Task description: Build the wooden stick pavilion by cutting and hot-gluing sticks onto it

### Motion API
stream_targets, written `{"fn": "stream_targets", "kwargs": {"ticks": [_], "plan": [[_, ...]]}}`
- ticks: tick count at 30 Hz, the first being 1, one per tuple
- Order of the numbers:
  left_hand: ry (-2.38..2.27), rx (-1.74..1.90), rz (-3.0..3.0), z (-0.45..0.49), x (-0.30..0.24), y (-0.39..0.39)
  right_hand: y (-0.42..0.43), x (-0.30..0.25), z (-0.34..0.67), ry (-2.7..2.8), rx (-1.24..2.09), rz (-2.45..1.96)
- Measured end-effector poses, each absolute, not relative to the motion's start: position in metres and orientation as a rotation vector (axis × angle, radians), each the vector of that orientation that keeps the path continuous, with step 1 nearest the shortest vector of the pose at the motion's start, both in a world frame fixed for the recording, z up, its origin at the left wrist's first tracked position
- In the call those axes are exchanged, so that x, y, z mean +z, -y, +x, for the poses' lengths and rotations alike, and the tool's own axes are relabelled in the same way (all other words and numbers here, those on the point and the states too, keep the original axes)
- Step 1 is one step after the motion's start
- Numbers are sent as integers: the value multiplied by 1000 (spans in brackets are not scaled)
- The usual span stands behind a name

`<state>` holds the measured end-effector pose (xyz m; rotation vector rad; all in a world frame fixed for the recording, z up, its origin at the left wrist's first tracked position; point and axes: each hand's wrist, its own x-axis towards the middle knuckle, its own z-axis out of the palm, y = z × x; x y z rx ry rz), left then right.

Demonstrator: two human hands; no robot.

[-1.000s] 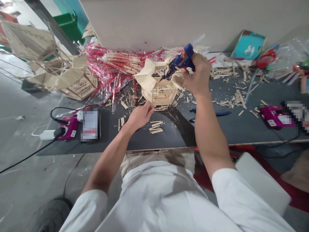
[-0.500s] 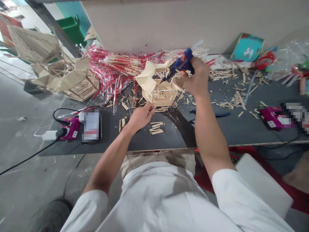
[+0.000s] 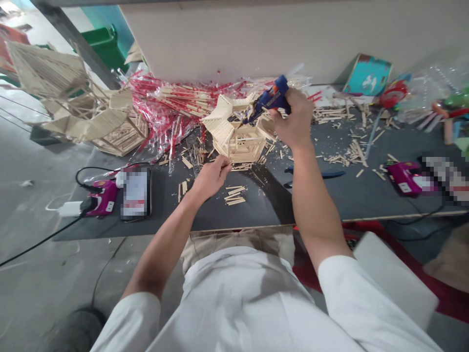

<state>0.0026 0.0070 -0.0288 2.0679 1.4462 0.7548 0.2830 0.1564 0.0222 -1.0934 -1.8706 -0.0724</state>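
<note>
My right hand (image 3: 296,117) is wrapped round a blue glue gun (image 3: 271,99), its nozzle pointing down and left over the small wooden-stick model (image 3: 242,144). The nozzle tip reaches the model's opening; whether it touches a stick I cannot tell. At the model's front left corner is my left hand (image 3: 212,178), fingers closed in a pinch; what lies between the fingertips, if anything, is too small to make out. Short cut sticks (image 3: 234,194) lie on the dark table just in front of the model.
A larger stick model (image 3: 106,122) stands at the left. Red-and-clear wrappers with sticks (image 3: 176,100) pile up behind. Blue-handled pliers (image 3: 331,174) lie under my right forearm. A phone (image 3: 135,194) and purple power strips (image 3: 104,195) with cables sit near the edges.
The whole view has shifted slightly, moving the scene a little left. Both hands keep their places at the model, and the glue gun stays over it.
</note>
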Motion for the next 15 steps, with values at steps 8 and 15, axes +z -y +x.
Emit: {"fn": "stream_targets", "kwargs": {"ticks": [8, 15], "plan": [[-1440, 809, 2077, 1, -32, -9, -154, 24, 282, 1876, -19, -1108], [-1403, 854, 2023, 1, -36, -10, -149, 26, 281, 1900, -61, -1193]]}}
